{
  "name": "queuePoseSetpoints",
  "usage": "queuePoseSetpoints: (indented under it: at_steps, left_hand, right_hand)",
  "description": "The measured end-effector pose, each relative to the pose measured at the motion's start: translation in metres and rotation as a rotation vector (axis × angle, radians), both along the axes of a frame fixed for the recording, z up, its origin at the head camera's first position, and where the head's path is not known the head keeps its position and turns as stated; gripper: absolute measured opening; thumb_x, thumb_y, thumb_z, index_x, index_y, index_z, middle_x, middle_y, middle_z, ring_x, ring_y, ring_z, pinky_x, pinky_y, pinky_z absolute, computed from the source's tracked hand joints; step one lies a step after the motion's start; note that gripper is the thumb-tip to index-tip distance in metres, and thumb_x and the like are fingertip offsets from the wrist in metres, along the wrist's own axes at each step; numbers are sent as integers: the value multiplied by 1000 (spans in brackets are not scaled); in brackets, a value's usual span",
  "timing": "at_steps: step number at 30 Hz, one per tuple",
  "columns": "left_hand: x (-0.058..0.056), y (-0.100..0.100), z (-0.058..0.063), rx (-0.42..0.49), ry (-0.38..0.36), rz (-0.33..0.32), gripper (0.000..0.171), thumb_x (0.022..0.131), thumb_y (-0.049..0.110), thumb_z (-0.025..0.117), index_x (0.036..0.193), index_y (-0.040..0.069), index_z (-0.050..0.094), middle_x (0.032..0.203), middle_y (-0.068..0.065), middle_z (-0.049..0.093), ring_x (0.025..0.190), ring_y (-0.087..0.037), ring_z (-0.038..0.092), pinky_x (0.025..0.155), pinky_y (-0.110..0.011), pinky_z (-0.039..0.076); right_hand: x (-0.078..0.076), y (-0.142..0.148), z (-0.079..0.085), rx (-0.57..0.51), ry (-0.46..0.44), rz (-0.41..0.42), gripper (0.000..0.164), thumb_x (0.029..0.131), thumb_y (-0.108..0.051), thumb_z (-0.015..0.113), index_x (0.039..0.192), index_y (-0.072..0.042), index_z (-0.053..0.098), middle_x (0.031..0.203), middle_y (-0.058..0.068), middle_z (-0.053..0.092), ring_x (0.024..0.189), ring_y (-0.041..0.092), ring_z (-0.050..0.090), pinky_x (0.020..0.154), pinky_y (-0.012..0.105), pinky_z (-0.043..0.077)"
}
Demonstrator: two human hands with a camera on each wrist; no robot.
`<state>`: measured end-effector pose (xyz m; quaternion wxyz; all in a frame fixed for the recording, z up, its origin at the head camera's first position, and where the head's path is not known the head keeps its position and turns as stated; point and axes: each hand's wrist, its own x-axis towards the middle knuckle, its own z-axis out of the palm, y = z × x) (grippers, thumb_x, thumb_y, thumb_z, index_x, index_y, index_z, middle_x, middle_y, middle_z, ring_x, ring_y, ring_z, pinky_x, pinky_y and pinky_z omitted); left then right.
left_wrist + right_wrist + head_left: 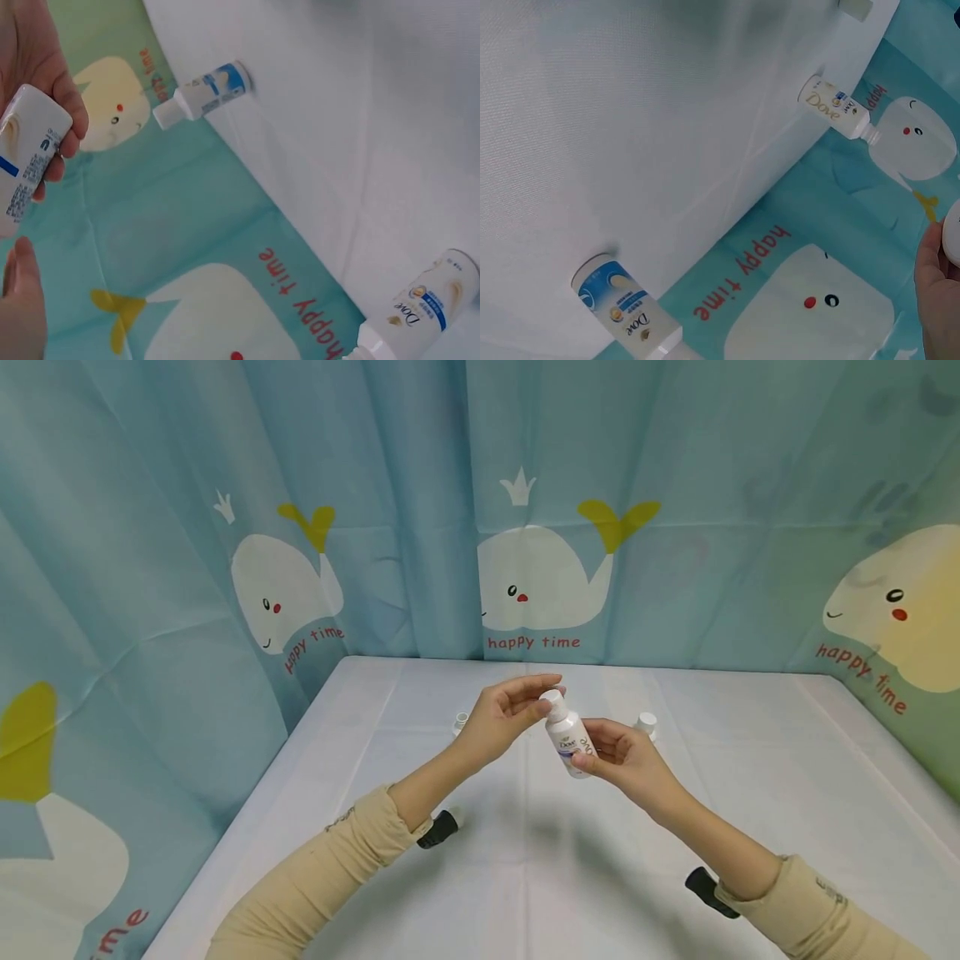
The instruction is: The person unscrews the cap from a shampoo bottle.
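My right grip (633,766) holds a white Dove bottle (567,742) raised above the tabletop (472,902), while my left grip (499,717) pinches its cap (556,697). My head view catches only the tops of the open-necked bottle (832,109) and blue-based bottle (626,307); my right wrist view reveals both their Dove labels.

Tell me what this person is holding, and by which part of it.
A white Dove bottle: the right grip is round its body, and the left grip is at its cap.
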<state>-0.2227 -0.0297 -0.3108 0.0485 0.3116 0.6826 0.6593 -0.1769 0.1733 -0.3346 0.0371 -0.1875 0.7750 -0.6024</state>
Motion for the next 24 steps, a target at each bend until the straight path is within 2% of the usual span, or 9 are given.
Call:
queuePoseSetpoints:
  at_steps: [5, 10, 15, 24]
  left_hand:
    - [-2, -4, -1, 13, 67, -109, 46, 95, 17, 53, 134, -6, 46, 137, -23, 49, 128, -34, 48, 104, -32, 43]
    - [-2, -6, -1, 3, 81, -152, 40, 96, 0, 49, 135, -9, 44, 141, -22, 44, 130, -34, 45, 105, -32, 42]
    - [-3, -5, -2, 2, 79, -159, 38, 94, -5, 48, 133, -10, 46, 140, -23, 46, 131, -32, 45, 105, -32, 42]
    - [-2, -1, -3, 24, 46, -126, 37, 93, -6, 50, 131, -9, 48, 136, -24, 49, 128, -32, 48, 104, -33, 42]
  right_hand:
    - [0, 2, 0, 6, 7, 0, 45, 90, -11, 64, 127, 11, 49, 124, 32, 55, 96, -1, 62, 82, 19, 53]
    - [-1, 2, 0, 2, 3, 3, 45, 90, -11, 63, 127, 10, 49, 125, 31, 55, 96, 0, 62, 82, 20, 53]
    - [0, 3, 0, -5, 2, 8, 45, 90, -10, 64, 127, 10, 49, 125, 31, 55, 97, 1, 63, 83, 20, 53]
    - [-1, 4, -1, 4, 1, 1, 45, 89, -11, 64, 127, 9, 50, 126, 29, 55, 99, 2, 63, 84, 21, 53]
